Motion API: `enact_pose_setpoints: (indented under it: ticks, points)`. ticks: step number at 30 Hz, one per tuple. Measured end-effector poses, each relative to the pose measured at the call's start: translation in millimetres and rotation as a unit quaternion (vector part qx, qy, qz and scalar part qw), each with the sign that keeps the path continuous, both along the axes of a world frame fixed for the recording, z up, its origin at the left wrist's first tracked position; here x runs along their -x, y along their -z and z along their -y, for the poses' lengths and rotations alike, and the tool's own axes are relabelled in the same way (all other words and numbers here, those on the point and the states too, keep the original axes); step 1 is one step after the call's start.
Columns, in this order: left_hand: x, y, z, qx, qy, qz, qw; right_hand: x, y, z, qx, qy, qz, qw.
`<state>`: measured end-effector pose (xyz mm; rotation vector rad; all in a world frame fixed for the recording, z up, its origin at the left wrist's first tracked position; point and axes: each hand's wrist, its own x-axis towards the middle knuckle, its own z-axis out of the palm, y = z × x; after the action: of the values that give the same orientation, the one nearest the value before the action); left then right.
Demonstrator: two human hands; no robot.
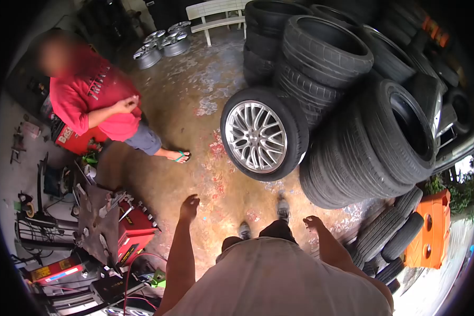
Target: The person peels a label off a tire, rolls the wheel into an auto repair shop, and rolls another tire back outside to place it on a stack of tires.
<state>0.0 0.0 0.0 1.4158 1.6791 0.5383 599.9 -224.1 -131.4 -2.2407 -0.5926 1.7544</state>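
Observation:
My left hand (pixel 189 207) hangs in the air over the floor, empty, its fingers loosely bent and a little apart. On the other side, my right hand (pixel 314 223) is also empty, with fingers slightly spread, below the stacked tyres. Ahead of me stands a wheel (pixel 257 137) with a silver multi-spoke rim and a black tyre. It is upright and leans by a tyre stack (pixel 361 147). Neither hand touches it.
A person in a red shirt (pixel 97 87) stands at the left. Below is a red tool cabinet (pixel 134 231) with tools on top. Several bare rims (pixel 163 45) lie near a white bench (pixel 218 21). Loose tyres (pixel 384 231) and an orange barrier (pixel 429 229) are at the right.

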Motion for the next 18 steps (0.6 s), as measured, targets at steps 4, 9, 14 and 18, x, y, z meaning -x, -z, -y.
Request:
enact_pose_setpoints:
  ticks: [4, 9, 14, 18]
  points:
    - [-33, 12, 23, 0.043, -0.079, -0.009, 0.996, -25, 14, -59, 0.014, -0.094, -0.044, 0.994]
    - [-80, 113, 160, 0.246, 0.003, -0.18, 0.952, -103, 23, -150, -0.008, -0.207, 0.009, 0.978]
    - [-177, 55, 296, 0.43, -0.054, -0.075, 0.898, -185, 117, -229, -0.118, -0.412, 0.08, 0.9]
    - [-236, 15, 325, 0.393, -0.166, -0.037, 0.904, -198, 91, -303, -0.098, -0.311, 0.09, 0.941]
